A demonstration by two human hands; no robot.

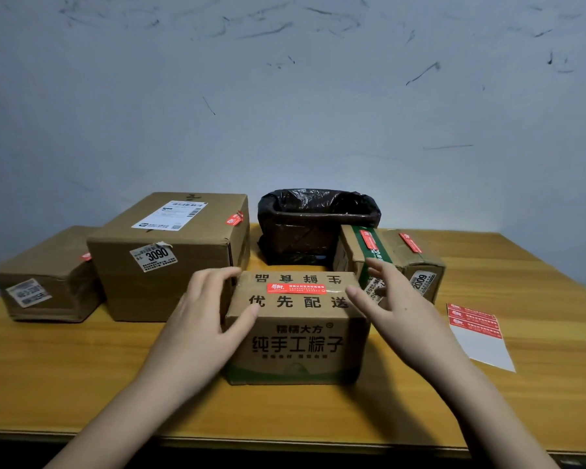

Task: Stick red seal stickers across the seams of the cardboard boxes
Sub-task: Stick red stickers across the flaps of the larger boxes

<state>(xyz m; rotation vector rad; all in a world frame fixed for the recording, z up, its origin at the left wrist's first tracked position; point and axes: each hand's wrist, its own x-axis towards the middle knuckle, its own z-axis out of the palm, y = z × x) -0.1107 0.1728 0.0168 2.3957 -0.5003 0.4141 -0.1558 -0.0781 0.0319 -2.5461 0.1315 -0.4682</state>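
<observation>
A yellow-brown wooden counter (538, 394) stands against a pale blue-grey wall (285, 96) streaked with dark scuffs. At the back sits a bin lined with a black bag (318, 225). To the left are a large cardboard box (170, 252) with a shipping label on top and a red sticker at its right edge, and beside it a lower box (44, 279). To the right stand two narrower boxes (386, 262), each with a red seal over the top. Near the right edge lies a sticker sheet (477, 333) (two red stickers left at its top, the rest bare white backing).

The small printed box (298, 330) sits front and centre, a red seal sticker (296, 288) lying across its top seam. The left hand (200, 316) rests on the box's left side, its grip spread with relaxed fingers over the top corner. The right hand (396, 306) is at the box's right edge, grip likewise spread, fingers straight; whether it touches the box I cannot tell.
</observation>
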